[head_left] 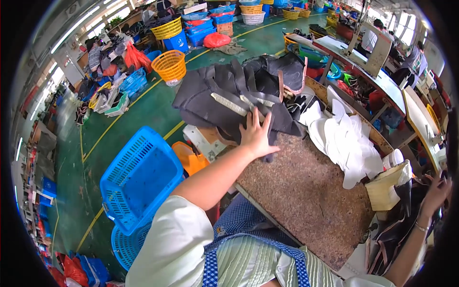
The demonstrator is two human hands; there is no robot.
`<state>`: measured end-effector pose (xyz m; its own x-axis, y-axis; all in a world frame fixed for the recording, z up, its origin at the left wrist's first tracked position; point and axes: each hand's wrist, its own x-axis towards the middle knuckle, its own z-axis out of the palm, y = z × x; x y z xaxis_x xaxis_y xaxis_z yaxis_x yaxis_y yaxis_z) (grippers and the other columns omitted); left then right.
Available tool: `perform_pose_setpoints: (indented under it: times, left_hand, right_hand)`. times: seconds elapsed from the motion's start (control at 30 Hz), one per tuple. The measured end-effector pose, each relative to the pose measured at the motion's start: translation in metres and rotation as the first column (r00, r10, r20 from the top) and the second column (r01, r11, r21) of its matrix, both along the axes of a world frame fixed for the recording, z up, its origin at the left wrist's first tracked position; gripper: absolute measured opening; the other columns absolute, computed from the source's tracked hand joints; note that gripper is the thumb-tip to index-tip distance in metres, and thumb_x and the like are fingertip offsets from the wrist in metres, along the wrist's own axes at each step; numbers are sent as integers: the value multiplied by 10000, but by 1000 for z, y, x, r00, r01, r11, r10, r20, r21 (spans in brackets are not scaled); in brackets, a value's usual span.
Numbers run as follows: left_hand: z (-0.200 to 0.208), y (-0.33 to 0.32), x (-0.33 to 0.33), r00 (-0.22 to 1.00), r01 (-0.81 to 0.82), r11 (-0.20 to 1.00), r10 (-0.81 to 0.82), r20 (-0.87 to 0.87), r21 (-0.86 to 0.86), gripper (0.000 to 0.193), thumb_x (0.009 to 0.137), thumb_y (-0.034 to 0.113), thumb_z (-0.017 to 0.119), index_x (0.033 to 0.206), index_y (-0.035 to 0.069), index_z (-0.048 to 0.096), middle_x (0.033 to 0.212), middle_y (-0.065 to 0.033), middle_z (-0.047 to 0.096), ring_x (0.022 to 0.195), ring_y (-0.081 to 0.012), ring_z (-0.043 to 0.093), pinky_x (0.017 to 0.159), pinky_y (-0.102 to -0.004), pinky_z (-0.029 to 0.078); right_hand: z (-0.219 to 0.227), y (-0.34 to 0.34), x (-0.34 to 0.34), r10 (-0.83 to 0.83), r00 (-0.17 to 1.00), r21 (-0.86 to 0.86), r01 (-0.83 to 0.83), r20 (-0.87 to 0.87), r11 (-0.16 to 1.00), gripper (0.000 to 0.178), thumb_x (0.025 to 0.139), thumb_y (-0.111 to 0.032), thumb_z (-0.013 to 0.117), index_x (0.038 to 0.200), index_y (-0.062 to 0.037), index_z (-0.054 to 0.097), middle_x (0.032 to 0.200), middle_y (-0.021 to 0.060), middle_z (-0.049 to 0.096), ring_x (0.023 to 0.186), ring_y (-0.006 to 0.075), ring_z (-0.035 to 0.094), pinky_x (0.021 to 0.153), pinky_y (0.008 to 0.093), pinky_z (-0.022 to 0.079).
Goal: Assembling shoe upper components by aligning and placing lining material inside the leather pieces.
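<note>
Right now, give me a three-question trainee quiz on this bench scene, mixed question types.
1. True or false: the left hand lies flat on the pile of dark fabric pieces.
2. What lies in a row along the far side of the brown worktable? A) white cut pieces B) yellow baskets C) red bags
3. Fill in: the right hand reaches into dark material at the picture's ____ edge.

Key: 1 true; 2 A; 3 right.
</note>
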<state>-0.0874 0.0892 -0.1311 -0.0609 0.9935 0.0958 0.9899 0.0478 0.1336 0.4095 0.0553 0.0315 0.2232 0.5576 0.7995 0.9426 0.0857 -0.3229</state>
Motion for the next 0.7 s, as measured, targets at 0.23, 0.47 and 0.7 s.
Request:
perform_pose_setpoints:
  times: [0.23, 0.47, 0.7]
  left_hand:
    - [-35, 38, -29, 926, 142, 901, -267, 267, 409, 511, 771, 54, 617, 1267, 139, 529, 1192, -196, 591, 987, -392, 607, 759, -456, 527]
    - [85, 14, -98, 681, -209, 688, -408, 608, 695, 369, 845, -2, 652, 1210, 34, 617, 1132, -113, 670, 1053, -170, 619, 934, -302, 457]
    - [131, -3, -168, 711, -322, 463, -458, 534, 826, 373, 922, -8, 593, 1289, -41, 539, 1185, -91, 620, 1030, -136, 588, 919, -266, 459]
  right_hand:
    - [-52, 51, -185, 624, 762, -459, -499, 172, 735, 442, 749, -121, 776, 1131, -12, 583, 1212, 169, 580, 1141, 355, 560, 968, 407, 463]
    - [-169, 173, -337, 361, 661, -552, -749, -657, 367, 617, 719, -447, 816, 1027, 48, 612, 936, 163, 672, 861, 272, 667, 776, 372, 531]
    - [-206, 167, -409, 406, 722, -608, -691, -560, 390, 332, 789, -322, 754, 865, -33, 609, 830, 145, 681, 820, 330, 665, 739, 395, 522]
